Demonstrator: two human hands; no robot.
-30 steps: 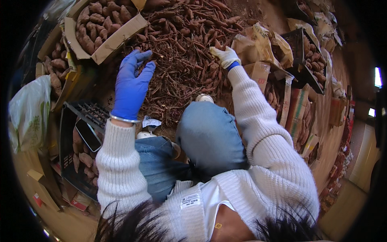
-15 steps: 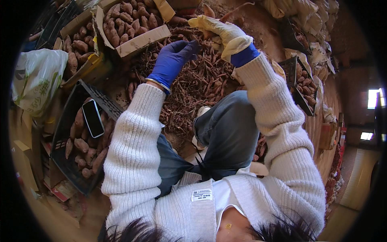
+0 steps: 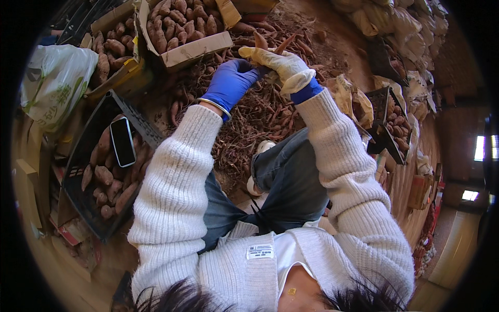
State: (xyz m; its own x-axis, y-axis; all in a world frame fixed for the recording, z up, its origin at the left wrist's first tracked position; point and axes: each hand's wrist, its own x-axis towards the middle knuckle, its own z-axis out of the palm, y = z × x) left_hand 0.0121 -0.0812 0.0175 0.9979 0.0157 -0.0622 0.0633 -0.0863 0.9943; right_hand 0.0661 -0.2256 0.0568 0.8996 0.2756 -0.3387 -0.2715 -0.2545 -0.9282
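Hands closer together; right hand curled round sweet potato, left hand pinched, hold unclear. Seemingly two-handed handling; calls for steady grip.

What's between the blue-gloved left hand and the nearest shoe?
The head view shows tangled, thin sweet potato roots between the left hand and white shoe.

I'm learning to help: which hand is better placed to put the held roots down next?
Probably the right hand: roots poke out past its pale glove, so it seems to hold them. The left hand, in blue, is close beside it, but I can't tell whether it holds anything.
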